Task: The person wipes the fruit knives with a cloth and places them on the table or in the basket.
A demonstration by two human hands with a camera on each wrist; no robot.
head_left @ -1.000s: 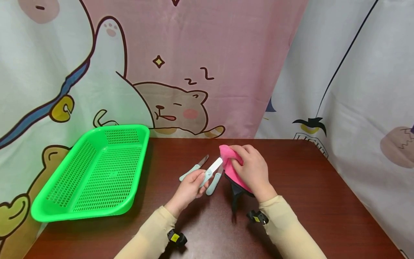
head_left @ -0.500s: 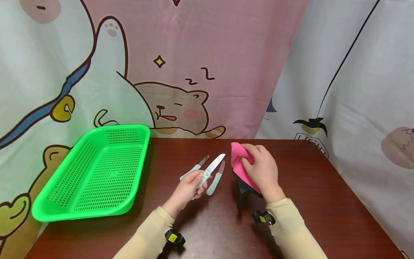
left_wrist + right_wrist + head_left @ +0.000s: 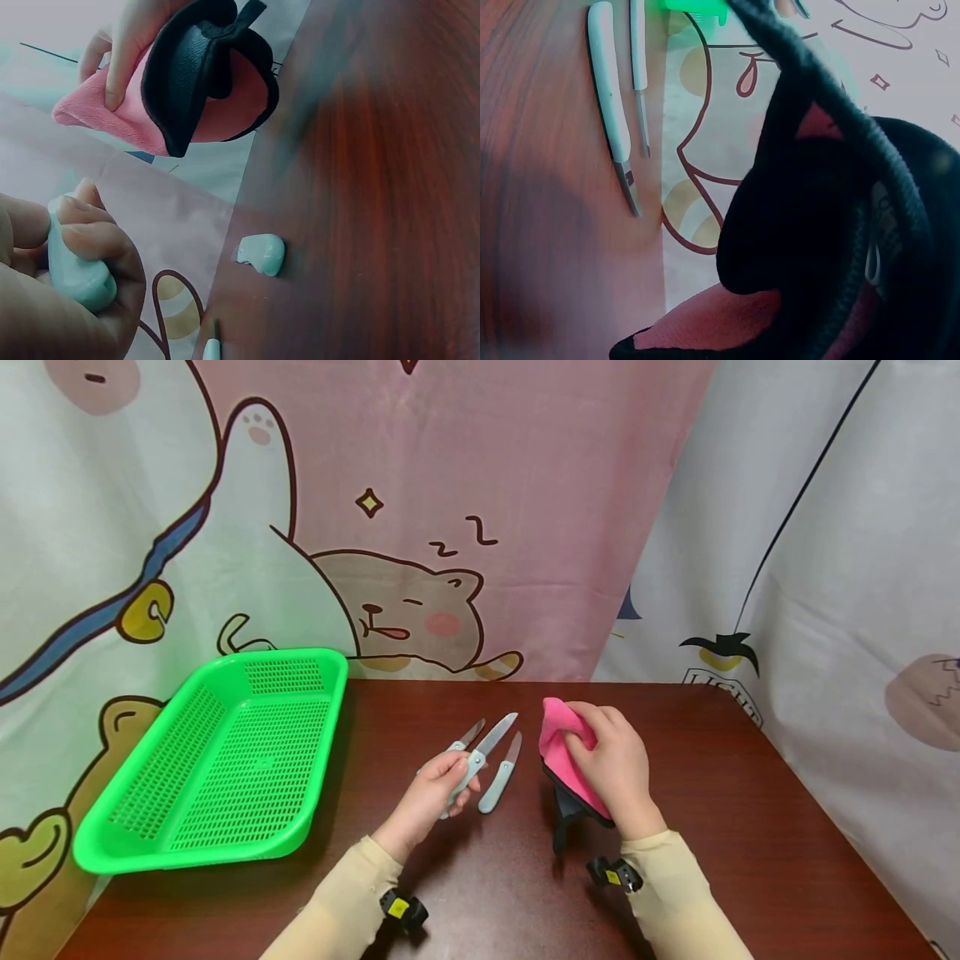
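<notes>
My left hand grips the pale mint handle of a small knife, its bare blade pointing up and away to the right. In the left wrist view the rounded handle end shows inside the curled fingers. My right hand pinches a bunched pink cloth with dark backing and black trim, apart from the blade and right of it. On the table lie two similar knives: one between the hands, the other partly behind the left hand. Both also appear in the right wrist view, one knife nearer.
A green plastic basket with perforated sides stands at the left of the brown wooden table. Behind the table hangs a cartoon-printed curtain. Black wrist cameras are strapped to both sleeves.
My right hand has drawn the pink cloth to the right, off the knife blade it overlapped a second ago. My left hand has shifted slightly left and tilted the knife a little.
</notes>
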